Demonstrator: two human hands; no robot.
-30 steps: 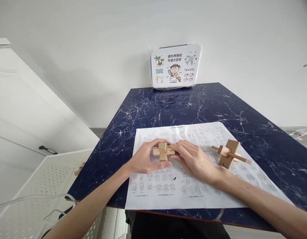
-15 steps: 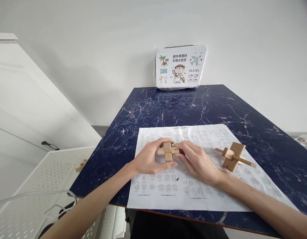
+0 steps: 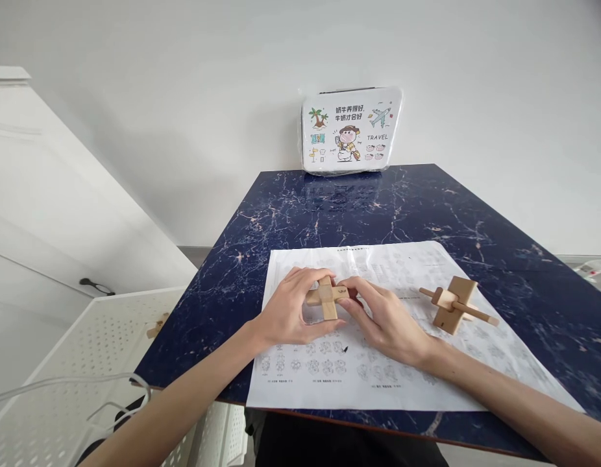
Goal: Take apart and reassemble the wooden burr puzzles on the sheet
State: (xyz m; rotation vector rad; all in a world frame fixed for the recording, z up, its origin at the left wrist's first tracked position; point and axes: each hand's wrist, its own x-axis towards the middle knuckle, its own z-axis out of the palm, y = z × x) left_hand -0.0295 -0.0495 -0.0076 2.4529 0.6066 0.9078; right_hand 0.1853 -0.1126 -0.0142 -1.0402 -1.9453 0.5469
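A cross-shaped wooden interlocking puzzle (image 3: pixel 326 295), one arm marked with a 3, is held over the printed sheet (image 3: pixel 359 389). My left hand (image 3: pixel 291 310) curves round its left side, thumb near the lower arm and fingers at the upper one. The thumb and fingers of my right hand (image 3: pixel 382 312) pinch the numbered arm from the right. Another wooden puzzle (image 3: pixel 455 305), a flat block crossed by thin rods, rests on the sheet beyond my right hand.
At the back of the dark blue marbled table (image 3: pixel 349 214) a white cartoon case (image 3: pixel 352 133) leans on the wall. A white perforated rack (image 3: pixel 100 331) stands left, with a small wooden piece (image 3: pixel 157 325) and a white cable (image 3: pixel 86 377).
The puzzle in my hands has tilted and turned slightly, so its upper and lower arms look longer. Both hands keep hold of it. The other puzzle stays on the sheet.
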